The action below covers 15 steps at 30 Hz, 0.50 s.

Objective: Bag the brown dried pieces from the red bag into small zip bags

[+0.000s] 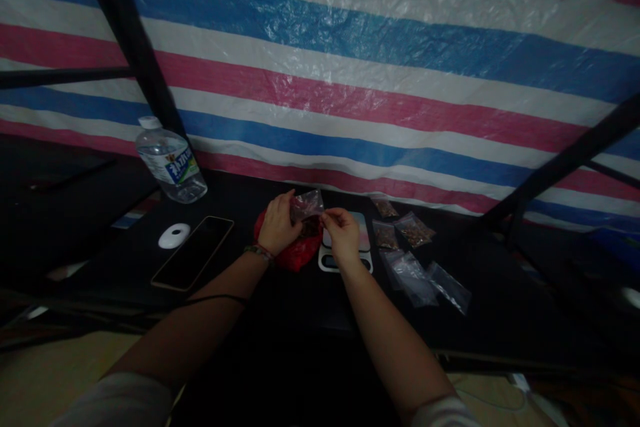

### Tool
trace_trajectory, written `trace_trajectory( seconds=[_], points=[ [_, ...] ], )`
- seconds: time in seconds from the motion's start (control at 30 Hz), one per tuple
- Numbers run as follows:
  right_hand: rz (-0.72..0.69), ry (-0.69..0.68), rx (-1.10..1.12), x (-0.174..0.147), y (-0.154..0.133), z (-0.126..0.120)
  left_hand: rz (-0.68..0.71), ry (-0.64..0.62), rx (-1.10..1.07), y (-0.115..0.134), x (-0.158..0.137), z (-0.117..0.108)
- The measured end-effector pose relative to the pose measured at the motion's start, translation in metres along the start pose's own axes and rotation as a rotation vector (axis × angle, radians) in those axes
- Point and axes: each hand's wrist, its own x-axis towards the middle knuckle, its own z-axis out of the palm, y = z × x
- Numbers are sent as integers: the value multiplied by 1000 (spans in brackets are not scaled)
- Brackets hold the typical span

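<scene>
Clear plastic, I note: the small bag (pixel 307 203) sits pinched between my left hand (pixel 278 223) and right hand (pixel 344 233), both closed on it, long axis left-right, above the red bag (pixel 295 255) near the scale (pixel 327 261).

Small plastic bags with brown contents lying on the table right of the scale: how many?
3: one farthest back, one nearer the scale, one to its right. Others may be hidden in the dimness.
</scene>
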Motion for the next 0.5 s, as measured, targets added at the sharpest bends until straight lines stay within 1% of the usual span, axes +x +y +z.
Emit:
trace_trajectory(
  seconds=[0.07,0.13,0.3,0.4,0.5],
  points=[
    [-86,18,-177,1,-4,-4,-1,-25,11,-3,2,-2],
    [-163,-1,-299,1,-7,-6,-8,-59,30,-6,4,-5],
    [-307,-99,-392,4,-10,-10,11,-92,26,-15,7,-9],
    [-308,-107,-342,5,-7,-10,9,-97,1,-18,7,-7],
    [-190,-123,-216,6,-1,-9,30,-123,-65,-17,6,-5]
  ],
)
